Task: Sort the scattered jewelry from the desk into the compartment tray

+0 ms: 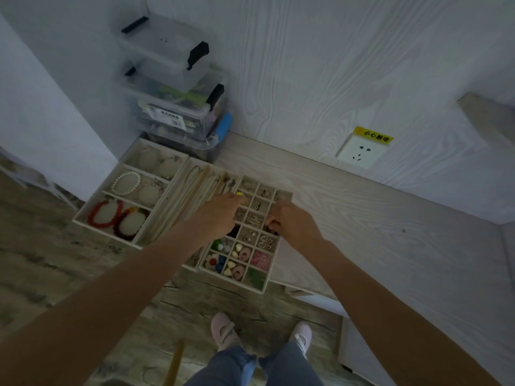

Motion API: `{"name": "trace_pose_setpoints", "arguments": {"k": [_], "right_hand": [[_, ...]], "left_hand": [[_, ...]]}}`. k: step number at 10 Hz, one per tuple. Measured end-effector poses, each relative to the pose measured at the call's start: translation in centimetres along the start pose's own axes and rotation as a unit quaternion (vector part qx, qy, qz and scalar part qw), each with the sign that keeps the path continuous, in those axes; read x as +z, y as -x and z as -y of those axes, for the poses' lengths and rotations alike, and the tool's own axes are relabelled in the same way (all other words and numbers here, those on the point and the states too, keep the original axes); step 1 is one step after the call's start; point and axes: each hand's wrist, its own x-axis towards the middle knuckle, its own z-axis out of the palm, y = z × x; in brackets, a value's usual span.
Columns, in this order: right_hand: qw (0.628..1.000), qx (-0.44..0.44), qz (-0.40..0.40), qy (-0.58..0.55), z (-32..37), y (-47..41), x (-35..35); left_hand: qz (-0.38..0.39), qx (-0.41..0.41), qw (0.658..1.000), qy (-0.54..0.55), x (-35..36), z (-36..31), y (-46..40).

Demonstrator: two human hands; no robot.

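Three cream trays sit side by side at the left end of a pale wood-grain desk (pixel 362 213), against the near edge. The left tray (pixel 83 215) has wide compartments holding a pearl bracelet (pixel 126 183), a red bead bracelet (pixel 104 214) and a darker bead bracelet (pixel 129 222). The middle tray (pixel 181 201) has long narrow channels with chains lying along them. The right one, a grid compartment tray (pixel 266 282), overhangs the near edge of the desk slightly; its small cells hold metal earrings toward the middle and coloured pieces, among them a white flower (pixel 213 261) and a pink ornament (pixel 260 260), in the near rows.

Stacked clear storage boxes (pixel 172 107) with black latches stand in the far left corner of the desk, against a wood-grain wall panel. A white wall socket (pixel 359 156) with a yellow warning label (pixel 374 135) is set in that panel, just above the desk's far edge. Below the near edge, grey plank flooring, two pink slippers and blue trouser legs are visible.

The left hand (pixel 220 215) hovers over the grid tray's left side, fingers curled, with a small yellow item (pixel 239 194) at its fingertips. The right hand (pixel 292 222) is at the tray's right rim, fingers curled inward over a cell; whether it grasps anything cannot be told.
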Motion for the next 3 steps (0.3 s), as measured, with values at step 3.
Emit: {"name": "trace_pose_setpoints", "arguments": {"k": [3], "right_hand": [[0.970, 0.106, -0.046, -0.212, -1.1, 3.2, -4.2]], "left_hand": [[-0.009, -0.007, 0.999, 0.038, -0.6, -0.1, 0.4]]}}
